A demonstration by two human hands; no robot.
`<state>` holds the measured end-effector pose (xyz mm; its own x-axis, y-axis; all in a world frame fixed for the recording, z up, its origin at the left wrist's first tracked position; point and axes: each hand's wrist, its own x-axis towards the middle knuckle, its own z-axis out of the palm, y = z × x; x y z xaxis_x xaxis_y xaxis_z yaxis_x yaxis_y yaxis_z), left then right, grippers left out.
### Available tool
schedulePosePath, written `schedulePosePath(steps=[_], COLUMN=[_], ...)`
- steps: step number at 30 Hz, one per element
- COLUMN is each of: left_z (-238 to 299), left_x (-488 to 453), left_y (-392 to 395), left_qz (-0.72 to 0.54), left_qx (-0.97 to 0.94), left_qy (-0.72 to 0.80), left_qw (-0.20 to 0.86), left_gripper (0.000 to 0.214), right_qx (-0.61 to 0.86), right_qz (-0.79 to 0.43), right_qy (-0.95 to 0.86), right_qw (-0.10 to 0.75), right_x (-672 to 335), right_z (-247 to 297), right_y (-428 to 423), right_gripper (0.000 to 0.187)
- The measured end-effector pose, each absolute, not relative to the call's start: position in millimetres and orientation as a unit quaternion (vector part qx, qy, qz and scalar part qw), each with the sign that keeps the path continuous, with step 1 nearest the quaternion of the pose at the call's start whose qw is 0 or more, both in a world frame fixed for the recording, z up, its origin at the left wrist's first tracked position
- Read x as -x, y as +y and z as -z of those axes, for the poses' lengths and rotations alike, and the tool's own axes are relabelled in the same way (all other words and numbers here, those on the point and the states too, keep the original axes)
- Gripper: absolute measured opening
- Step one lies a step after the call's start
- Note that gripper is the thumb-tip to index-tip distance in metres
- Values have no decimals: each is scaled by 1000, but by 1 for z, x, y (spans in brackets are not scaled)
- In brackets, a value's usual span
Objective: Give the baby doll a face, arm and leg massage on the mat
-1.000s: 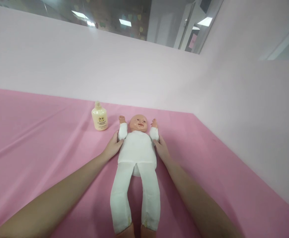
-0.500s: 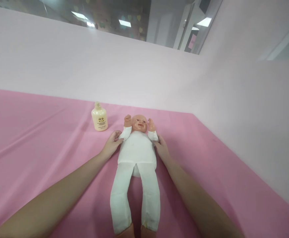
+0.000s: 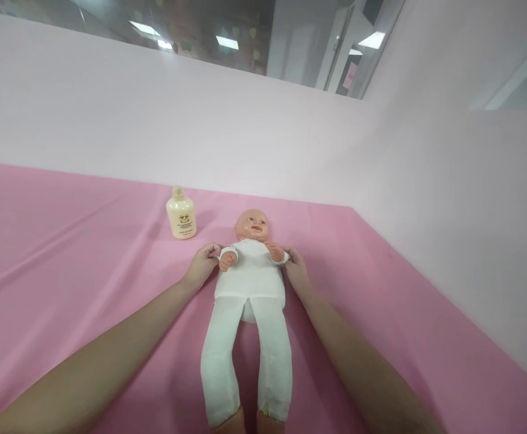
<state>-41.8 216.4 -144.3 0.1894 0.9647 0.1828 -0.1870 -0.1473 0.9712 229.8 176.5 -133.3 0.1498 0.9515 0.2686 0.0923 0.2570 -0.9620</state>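
A baby doll (image 3: 249, 283) in a white suit lies on its back on the pink cloth (image 3: 64, 271), head away from me. My left hand (image 3: 202, 266) grips the doll's arm on the left side, and my right hand (image 3: 295, 271) grips the arm on the right side. Both doll arms are folded inward over its chest. A cream lotion bottle (image 3: 181, 214) stands upright just left of the doll's head, apart from my left hand.
Pale pink walls (image 3: 448, 199) rise behind the cloth and along its right side. Above the back wall, glass shows ceiling lights. The cloth has soft creases on the left.
The doll's arms were raised beside its head; my hands have swung them up and then down onto its chest. The bottle has not moved.
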Motion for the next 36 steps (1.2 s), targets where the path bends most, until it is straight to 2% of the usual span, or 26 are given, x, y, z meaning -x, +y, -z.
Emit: schedulePosePath(steps=[7,17,26,32,36], left_z=[141,135,133,135,137], left_x=[41,40,39,39,38], left_y=[213,207,206,204,206], left_qz=[-515,-522,-512,-513,-526], left_qx=[-568,-574,-573,-557,-562], left_qy=[381,371,383,375,385], left_qw=[516,510,513,536,509], left_gripper=[24,16,21,23,28], right_qx=[495,524,538,529,528], right_qz=[-374,-367,-362,-361,-362], right_qy=[-524,-522,-524,-531,-532], right_qw=[584,564,553,555,554], right_x=[-228,-228,-228,-228,-228], right_z=[135,130,128,127,126], right_y=[177,175,172,171,170], right_gripper=[23,23,30,23,19])
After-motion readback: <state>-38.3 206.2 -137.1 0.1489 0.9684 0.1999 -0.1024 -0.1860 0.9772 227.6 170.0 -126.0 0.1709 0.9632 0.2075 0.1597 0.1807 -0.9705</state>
